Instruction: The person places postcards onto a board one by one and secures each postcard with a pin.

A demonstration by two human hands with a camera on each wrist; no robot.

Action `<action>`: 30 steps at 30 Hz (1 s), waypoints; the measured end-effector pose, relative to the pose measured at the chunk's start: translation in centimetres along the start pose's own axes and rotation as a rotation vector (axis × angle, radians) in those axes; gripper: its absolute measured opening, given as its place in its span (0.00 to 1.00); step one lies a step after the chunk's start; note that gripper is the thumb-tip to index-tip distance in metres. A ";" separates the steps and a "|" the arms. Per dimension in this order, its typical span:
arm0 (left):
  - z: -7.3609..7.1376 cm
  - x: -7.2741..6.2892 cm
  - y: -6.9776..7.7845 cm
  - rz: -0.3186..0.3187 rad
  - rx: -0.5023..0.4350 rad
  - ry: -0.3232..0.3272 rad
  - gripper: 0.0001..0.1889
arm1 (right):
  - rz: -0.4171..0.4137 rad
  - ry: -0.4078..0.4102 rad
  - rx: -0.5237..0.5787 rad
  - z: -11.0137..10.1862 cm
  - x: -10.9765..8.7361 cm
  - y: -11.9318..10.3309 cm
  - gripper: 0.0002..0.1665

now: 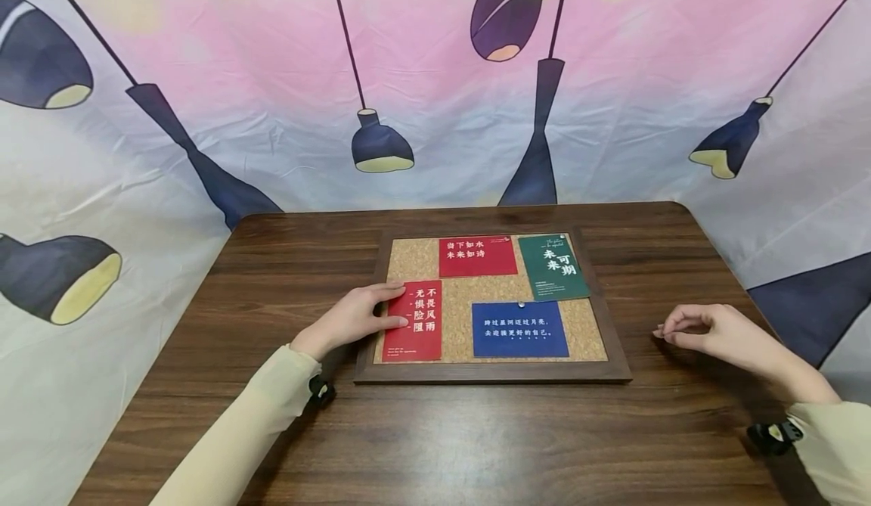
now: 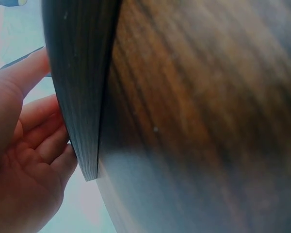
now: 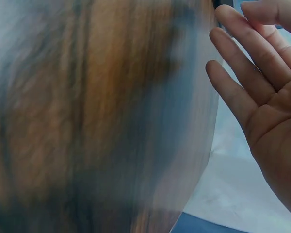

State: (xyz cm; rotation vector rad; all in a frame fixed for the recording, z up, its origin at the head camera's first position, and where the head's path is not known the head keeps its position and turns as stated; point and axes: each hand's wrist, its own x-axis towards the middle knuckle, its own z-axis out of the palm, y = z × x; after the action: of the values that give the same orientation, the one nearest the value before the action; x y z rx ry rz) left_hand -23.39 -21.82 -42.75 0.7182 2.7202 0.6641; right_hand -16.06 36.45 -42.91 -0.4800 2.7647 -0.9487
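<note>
A framed cork board (image 1: pixel 456 321) lies on the wooden table. My left hand (image 1: pixel 347 317) reaches over its left frame edge, with fingertips and thumb resting on a red card (image 1: pixel 423 339) with white characters. In the left wrist view, the left hand (image 2: pixel 34 160) is beside the dark wooden frame (image 2: pixel 80 97), which hides its fingertips. My right hand (image 1: pixel 724 339) is right of the board, low over the table, thumb and index fingertips close together. In the right wrist view, the right hand's (image 3: pixel 271 97) other fingers extend loosely; I cannot tell whether something small is pinched.
Another red card (image 1: pixel 476 260), a green card (image 1: pixel 553 271) and a blue card (image 1: pixel 520 332) are on the cork. A pin (image 1: pixel 522 305) shows at the blue card's top edge. The table (image 1: pixel 435 445) extends around the board; a patterned cloth (image 1: pixel 272 60) hangs behind.
</note>
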 end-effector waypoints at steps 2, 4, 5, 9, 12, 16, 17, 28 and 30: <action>0.0 0.0 0.0 -0.001 -0.003 -0.001 0.37 | 0.003 -0.007 0.005 0.0 0.3 -0.2 0.06; 0.0 0.0 0.0 -0.001 -0.005 -0.004 0.37 | 0.003 -0.015 0.016 0.0 0.6 -0.4 0.06; 0.0 0.0 0.0 -0.002 -0.005 -0.006 0.37 | -0.002 -0.017 0.017 0.1 0.8 -0.5 0.07; 0.0 0.0 0.0 -0.009 -0.003 -0.009 0.36 | -0.021 -0.022 0.054 0.3 1.4 -0.8 0.09; 0.0 0.0 0.1 -0.012 -0.002 -0.007 0.37 | -0.030 -0.041 0.080 0.4 1.9 -1.1 0.09; 0.0 0.0 0.1 -0.008 -0.004 -0.005 0.37 | -0.018 -0.060 0.079 0.4 2.6 -1.5 0.08; 0.0 0.0 0.0 -0.007 -0.006 -0.004 0.36 | -0.019 -0.058 0.071 0.4 2.7 -1.6 0.07; 0.1 0.0 0.0 -0.009 -0.009 0.001 0.37 | -0.028 -0.023 0.018 0.9 5.0 -2.5 0.04; 0.1 -0.1 0.1 -0.009 -0.010 0.001 0.37 | -0.028 -0.027 0.007 1.1 5.4 -2.7 0.05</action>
State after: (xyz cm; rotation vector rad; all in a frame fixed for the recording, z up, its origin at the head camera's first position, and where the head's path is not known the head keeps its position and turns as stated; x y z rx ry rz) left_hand -23.26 -21.78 -42.78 0.7029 2.7173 0.6754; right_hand -20.18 31.87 -42.39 -0.5280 2.7366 -0.9506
